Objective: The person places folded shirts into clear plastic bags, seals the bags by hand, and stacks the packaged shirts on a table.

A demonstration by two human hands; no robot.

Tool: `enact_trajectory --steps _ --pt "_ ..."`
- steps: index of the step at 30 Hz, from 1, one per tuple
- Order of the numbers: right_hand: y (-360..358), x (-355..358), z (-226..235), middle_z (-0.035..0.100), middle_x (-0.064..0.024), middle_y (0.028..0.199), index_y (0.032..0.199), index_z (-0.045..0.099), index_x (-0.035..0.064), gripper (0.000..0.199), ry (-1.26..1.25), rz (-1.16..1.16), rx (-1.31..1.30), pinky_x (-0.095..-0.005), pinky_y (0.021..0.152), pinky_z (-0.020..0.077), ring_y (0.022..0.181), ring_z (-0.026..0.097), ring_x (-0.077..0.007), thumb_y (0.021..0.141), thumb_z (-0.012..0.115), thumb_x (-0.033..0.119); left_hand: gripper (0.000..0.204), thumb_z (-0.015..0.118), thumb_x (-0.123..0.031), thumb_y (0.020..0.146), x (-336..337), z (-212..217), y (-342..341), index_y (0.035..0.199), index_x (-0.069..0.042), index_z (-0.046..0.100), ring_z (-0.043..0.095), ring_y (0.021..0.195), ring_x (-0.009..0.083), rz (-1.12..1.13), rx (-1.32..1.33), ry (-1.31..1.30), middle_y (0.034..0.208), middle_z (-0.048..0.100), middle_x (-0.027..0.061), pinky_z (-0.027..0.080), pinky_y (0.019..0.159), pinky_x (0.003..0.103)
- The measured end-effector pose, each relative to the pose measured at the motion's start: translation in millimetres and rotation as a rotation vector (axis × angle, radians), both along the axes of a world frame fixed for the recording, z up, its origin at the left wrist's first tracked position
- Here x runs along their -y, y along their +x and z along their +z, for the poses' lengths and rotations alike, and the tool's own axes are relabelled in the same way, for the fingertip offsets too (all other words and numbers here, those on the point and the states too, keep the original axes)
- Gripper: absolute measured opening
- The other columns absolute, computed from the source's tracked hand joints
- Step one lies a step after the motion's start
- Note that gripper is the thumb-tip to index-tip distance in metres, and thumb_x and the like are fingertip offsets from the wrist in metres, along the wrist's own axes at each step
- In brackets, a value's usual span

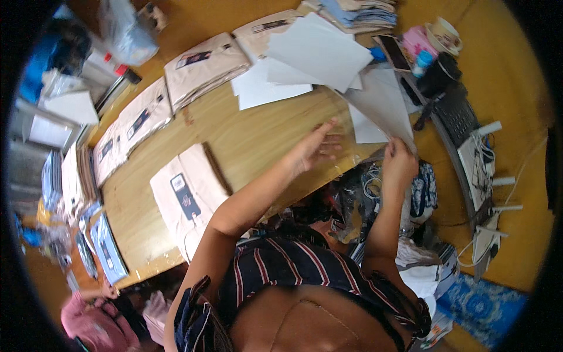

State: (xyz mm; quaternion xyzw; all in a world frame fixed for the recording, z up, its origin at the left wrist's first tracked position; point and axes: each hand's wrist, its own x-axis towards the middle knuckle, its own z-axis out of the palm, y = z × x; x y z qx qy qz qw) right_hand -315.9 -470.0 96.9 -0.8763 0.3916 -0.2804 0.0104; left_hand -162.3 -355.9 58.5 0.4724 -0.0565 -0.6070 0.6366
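My right hand (400, 164) pinches the near corner of a thin see-through plastic sheet (381, 105) at the table's right end. Whether that sheet is a bag I cannot tell. White paper sheets (319, 50) lie loosely piled just beyond it. My left hand (319, 146) hovers over the table with its fingers apart, holding nothing, left of the plastic. To the left of my left forearm rests a folded pale pink garment (190, 193) with a dark tag on its front.
Stacks of folded pale pink garments (205, 61) line the far edge of the wooden table (264, 126). A phone (393, 53), a black mug (440, 73) and a grey rack (463, 129) stand at the right. Someone in pink (99, 320) is at the lower left.
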Motion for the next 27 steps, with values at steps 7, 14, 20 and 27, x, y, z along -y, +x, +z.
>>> enact_trajectory --steps 7,14,20,27 --pt "20.8 -130.9 -18.8 0.057 -0.0121 0.092 0.099 0.053 0.0024 0.03 0.098 0.593 -0.161 -0.0379 0.072 0.0433 0.083 0.055 -0.0278 0.07 0.051 0.01 0.068 0.05 -0.011 0.081 -94.2 -7.2 -35.3 0.133 -0.013 0.006 0.054 0.085 0.0237 0.412 0.293 0.034 0.103 0.048 0.0154 0.048 0.064 0.03" --pt "42.2 -113.0 -50.4 0.056 -0.0163 0.098 0.1 0.056 0.003 0.023 0.618 0.749 0.023 -0.0341 0.08 0.0416 0.092 0.053 -0.0314 0.077 0.052 0.008 0.071 0.053 0.003 0.066 -187.0 -74.1 47.6 0.127 -0.009 0.019 0.057 0.074 0.0279 0.623 1.202 0.428 0.099 0.05 0.0235 0.048 0.06 0.034" --pt "52.3 -54.0 -90.0 0.051 -0.0144 0.11 0.109 0.05 0.0039 0.032 0.513 0.789 0.091 -0.0332 0.087 0.0368 0.102 0.047 -0.0296 0.077 0.049 0.003 0.048 0.063 -0.011 0.062 -153.2 -57.3 23.4 0.108 -0.014 0.049 0.031 0.117 0.0274 0.164 2.133 0.632 0.125 0.034 0.0105 0.031 0.089 0.042" --pt "74.2 -52.9 -84.3 0.046 -0.0111 0.114 0.11 0.05 0.0044 0.038 0.511 0.974 -0.114 -0.0319 0.088 0.0351 0.103 0.045 -0.0284 0.073 0.057 0.006 0.052 0.056 -0.045 0.069 -120.1 -66.6 29.0 0.115 -0.023 0.045 0.017 0.122 0.0375 -0.321 1.923 0.316 0.131 0.026 0.0104 0.017 0.092 0.059"
